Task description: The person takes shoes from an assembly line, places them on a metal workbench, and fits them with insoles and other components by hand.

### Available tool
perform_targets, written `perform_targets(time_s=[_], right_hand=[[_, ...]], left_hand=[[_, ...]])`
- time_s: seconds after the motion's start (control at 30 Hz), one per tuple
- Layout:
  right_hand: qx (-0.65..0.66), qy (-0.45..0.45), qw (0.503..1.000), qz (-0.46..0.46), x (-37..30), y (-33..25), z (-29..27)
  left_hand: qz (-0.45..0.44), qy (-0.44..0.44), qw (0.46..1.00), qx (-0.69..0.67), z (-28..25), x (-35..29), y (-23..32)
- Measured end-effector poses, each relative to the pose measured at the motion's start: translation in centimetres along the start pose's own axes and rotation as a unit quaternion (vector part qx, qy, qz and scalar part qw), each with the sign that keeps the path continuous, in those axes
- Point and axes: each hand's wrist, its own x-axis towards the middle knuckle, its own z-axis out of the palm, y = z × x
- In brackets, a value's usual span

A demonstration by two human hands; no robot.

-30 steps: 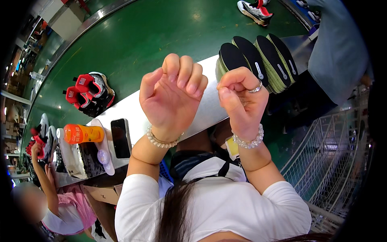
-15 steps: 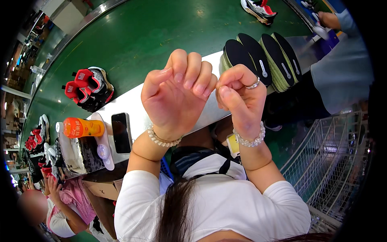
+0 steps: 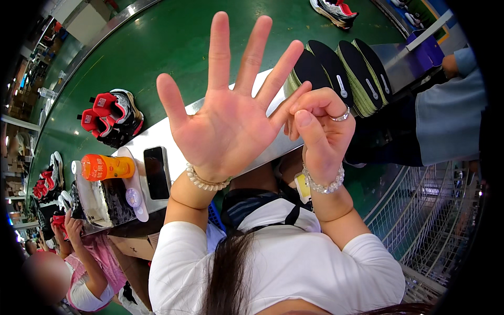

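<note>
My left hand [image 3: 223, 118] is raised palm toward me, its fingers spread wide and nothing in its palm. Close against its little finger is my right hand [image 3: 323, 128], with thumb and bent index finger brought together at that finger's side; its other fingers are curled and partly hidden. A ring [image 3: 341, 114] circles a finger of the right hand. Beaded bracelets [image 3: 202, 181] sit on both wrists. Beneath the hands runs a pale bench top [image 3: 173, 126]. Black shoe insoles [image 3: 357, 73] with green edges lie stacked beyond my right hand.
On the left stand red-and-black shoes [image 3: 113, 116], an orange drink bottle [image 3: 107, 167] and a phone [image 3: 156, 173]. Another shoe [image 3: 336, 11] lies on the far green surface [image 3: 173, 47]. A wire rack [image 3: 420, 220] is at right. Other people work at both sides.
My left fingers have uncurled and spread from a half-closed pose. The right hand stays pinched beside the left little finger. At left, the person's hands have moved around a red shoe part.
</note>
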Motion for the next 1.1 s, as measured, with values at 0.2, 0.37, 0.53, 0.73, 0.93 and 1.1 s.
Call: perform_targets(time_s=[0.2, 0.37, 0.53, 0.73, 0.93, 1.1], right_hand=[[-0.101, 0.012, 0.995, -0.004, -0.3, -1.2, 1.0], [-0.244, -0.060, 0.962, -0.110, 0.0, -1.2, 1.8], [0.025, -0.074, 0.997, -0.020, 0.2, -1.0, 1.9], [0.647, -0.054, 0.759, 0.056, 2.5, -0.3, 1.3], [0.616, -0.053, 0.781, 0.088, 2.9, -1.2, 2.2], [0.623, -0.090, 0.774, 0.070, 2.8, -0.8, 1.6]], left_hand=[[0.014, -0.001, 1.000, 0.023, 0.2, -0.2, 0.3], [0.040, 0.010, 0.997, 0.071, -0.2, -0.5, 0.4], [0.072, 0.034, 0.994, 0.070, -0.3, -0.6, 0.6], [0.108, 0.115, 0.960, 0.230, -2.1, -0.5, 1.0], [0.140, 0.086, 0.879, 0.447, -3.5, -0.5, 1.2], [0.152, 0.094, 0.858, 0.481, -3.3, -0.2, 0.8]])
